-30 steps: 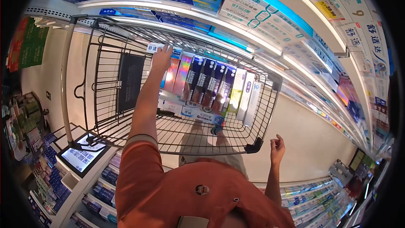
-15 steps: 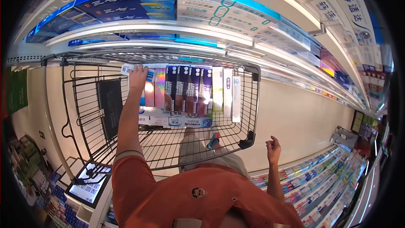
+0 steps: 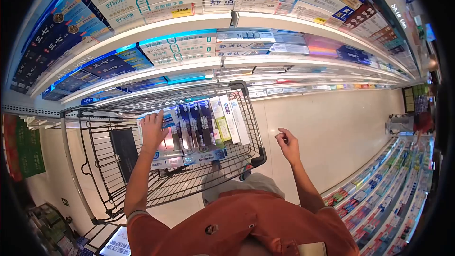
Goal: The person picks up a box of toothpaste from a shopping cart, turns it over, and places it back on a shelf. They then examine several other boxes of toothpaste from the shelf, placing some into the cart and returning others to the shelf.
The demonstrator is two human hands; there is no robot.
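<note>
My left hand (image 3: pixel 152 130) grips a toothpaste box (image 3: pixel 167 122) standing in the cart (image 3: pixel 246 135), right hand (image 3: pixel 287 145) loosely curled, empty; nudged carelessly, I judge, the upright row (image 3: pixel 204 121) topples.

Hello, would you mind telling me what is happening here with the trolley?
A person in an orange shirt stands in a shop aisle over a wire shopping cart. Their left hand rests on toothpaste boxes lined up upright inside the cart, with more boxes lying flat beneath them. Their right hand hangs loosely curled and empty beside the cart, touching nothing. Lit shelves of boxed toothpaste run along behind the cart.
</note>
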